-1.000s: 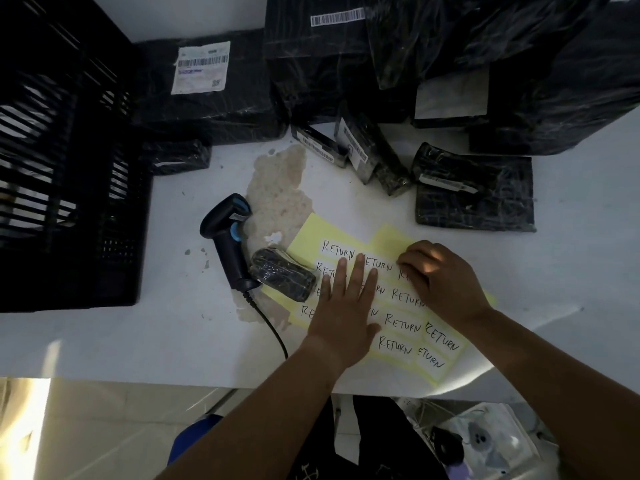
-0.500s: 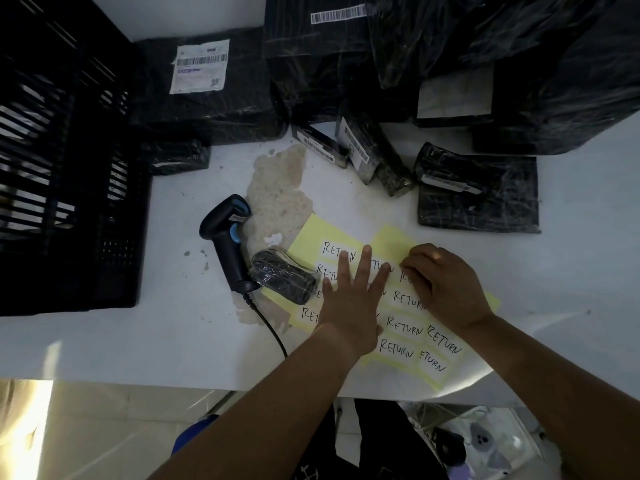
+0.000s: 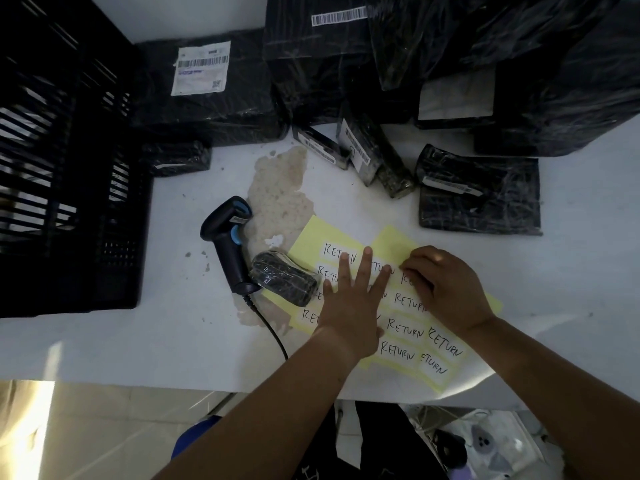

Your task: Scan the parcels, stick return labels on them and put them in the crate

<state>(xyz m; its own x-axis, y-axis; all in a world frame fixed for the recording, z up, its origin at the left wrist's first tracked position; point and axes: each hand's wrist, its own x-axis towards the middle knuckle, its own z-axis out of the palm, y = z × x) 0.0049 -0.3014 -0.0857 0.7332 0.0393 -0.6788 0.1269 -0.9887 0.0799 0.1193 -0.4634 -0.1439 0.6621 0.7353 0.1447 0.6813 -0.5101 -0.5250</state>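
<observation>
A yellow sheet of handwritten RETURN labels [image 3: 408,341] lies near the table's front edge. My left hand [image 3: 349,299] presses flat on it with straight, spread fingers. My right hand [image 3: 446,289] sits on the sheet's upper right with fingers curled, their tips picking at a label; the pinch itself is hidden. A small black-wrapped parcel [image 3: 282,282] lies on the sheet's left edge, beside the black barcode scanner [image 3: 228,244]. The black slatted crate [image 3: 69,174] stands at the left.
Several black-wrapped parcels fill the back of the white table [image 3: 571,271]: a large one with a white shipping label [image 3: 202,69], small ones [image 3: 360,150] in the middle, a flat one [image 3: 479,194] at right. A brown stain [image 3: 280,192] marks the table. The scanner's cable [image 3: 270,327] runs off the front edge.
My left hand has slid slightly forward on the sheet. The right hand has stayed at the same label, fingers still curled. The sheet, parcel and scanner have not moved.
</observation>
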